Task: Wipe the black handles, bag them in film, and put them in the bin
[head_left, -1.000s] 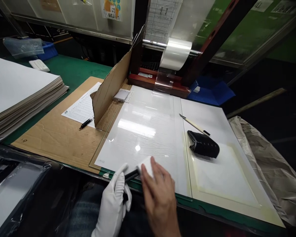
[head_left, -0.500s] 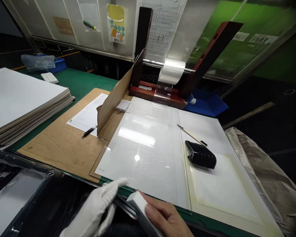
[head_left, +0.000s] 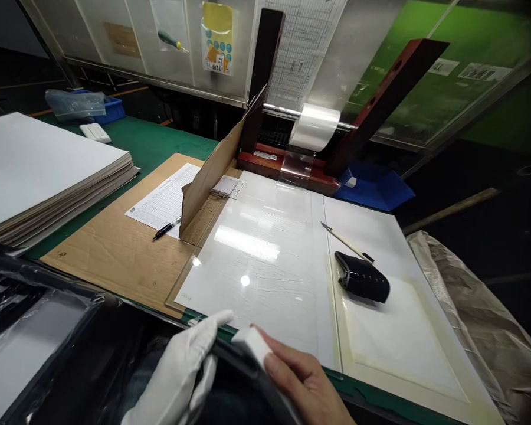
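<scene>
My left hand [head_left: 174,369], in a white glove, is closed around one end of a black glossy part [head_left: 236,359] at the bottom edge of the table. My bare right hand [head_left: 307,378] grips a white foam-like block [head_left: 253,345] between thumb and fingers. The block lies against the black part, whose lower portion is dark and partly hidden by my hands. Beyond them, on the white sheet to the right, rests a curved black glossy piece [head_left: 365,280]. Just behind that piece lies a knife with a pale handle [head_left: 345,241].
A clear film roll [head_left: 315,127] hangs on a dark red stand at the back. An upright cardboard piece [head_left: 212,171] stands left of the glass-topped work surface [head_left: 248,265]. Further left are a pen [head_left: 166,228], a printed form [head_left: 163,198] and a stack of boards [head_left: 57,171].
Both hands have shifted slightly upward with the black part and the block. The part's tilt has changed, so its shiny edge shows less. The whole view has moved a little.
</scene>
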`<state>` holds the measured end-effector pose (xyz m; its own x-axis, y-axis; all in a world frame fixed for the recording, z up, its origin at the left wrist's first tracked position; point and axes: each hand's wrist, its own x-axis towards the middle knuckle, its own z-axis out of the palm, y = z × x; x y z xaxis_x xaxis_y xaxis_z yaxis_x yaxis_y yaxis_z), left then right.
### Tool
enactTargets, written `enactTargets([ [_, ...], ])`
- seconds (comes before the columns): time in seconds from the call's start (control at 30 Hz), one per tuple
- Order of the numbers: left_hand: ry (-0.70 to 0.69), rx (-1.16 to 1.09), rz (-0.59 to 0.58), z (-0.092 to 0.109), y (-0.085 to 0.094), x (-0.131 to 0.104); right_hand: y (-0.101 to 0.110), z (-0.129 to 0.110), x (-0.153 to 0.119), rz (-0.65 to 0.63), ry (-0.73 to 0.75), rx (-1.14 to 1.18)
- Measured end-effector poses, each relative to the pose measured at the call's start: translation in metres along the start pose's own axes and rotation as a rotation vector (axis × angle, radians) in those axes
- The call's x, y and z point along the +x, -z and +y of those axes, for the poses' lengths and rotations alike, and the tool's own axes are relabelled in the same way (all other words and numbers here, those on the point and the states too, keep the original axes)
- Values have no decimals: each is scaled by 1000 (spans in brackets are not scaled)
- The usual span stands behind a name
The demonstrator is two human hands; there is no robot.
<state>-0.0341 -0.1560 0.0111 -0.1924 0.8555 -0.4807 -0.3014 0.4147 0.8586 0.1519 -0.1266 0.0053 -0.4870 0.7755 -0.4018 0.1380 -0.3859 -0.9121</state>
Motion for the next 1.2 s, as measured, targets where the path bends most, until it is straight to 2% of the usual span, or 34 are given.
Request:
enactTargets([
  [0.07,145,-96,14,-3,-7,-1,-20,18,4,294,137,-29],
  [0.13,218,-209,77,-6,-14,-1,-41,35,8,570,330,-107],
  [0.17,218,-251,105,-8,-17,0,-49,41,10,643,401,-173],
  [0.2,220,-280,107,-10,-18,1,-52,44,12,660,444,-248],
  [0.23,237,-299,68,-12,-19,2,-51,44,14,638,464,-326],
  [0.3,310,-307,-80,-17,-19,4,-40,40,17,575,531,-490],
  [0.37,385,-296,-215,-24,-16,6,-22,34,18,502,703,-708],
  [0.43,431,-287,-270,-32,-13,7,-7,29,18,413,853,-937],
  [0.53,468,-289,-282,-44,-12,9,1,26,17,386,813,-1105],
  [0.67,447,-320,-258,-49,-14,11,-1,27,17,344,858,-1146],
  [0.8,436,-332,-268,-46,-11,10,0,27,17,383,737,-1126],
  [0.9,448,-334,-298,-43,-7,9,0,26,15,311,772,-1102],
  [1.0,444,-333,-328,-41,-5,9,0,25,14,347,671,-1010],
  [1.13,427,-344,-363,-45,-3,8,1,25,14,269,711,-1000],
  [1.2,429,-347,-364,-48,-3,8,3,24,15,289,664,-968],
])
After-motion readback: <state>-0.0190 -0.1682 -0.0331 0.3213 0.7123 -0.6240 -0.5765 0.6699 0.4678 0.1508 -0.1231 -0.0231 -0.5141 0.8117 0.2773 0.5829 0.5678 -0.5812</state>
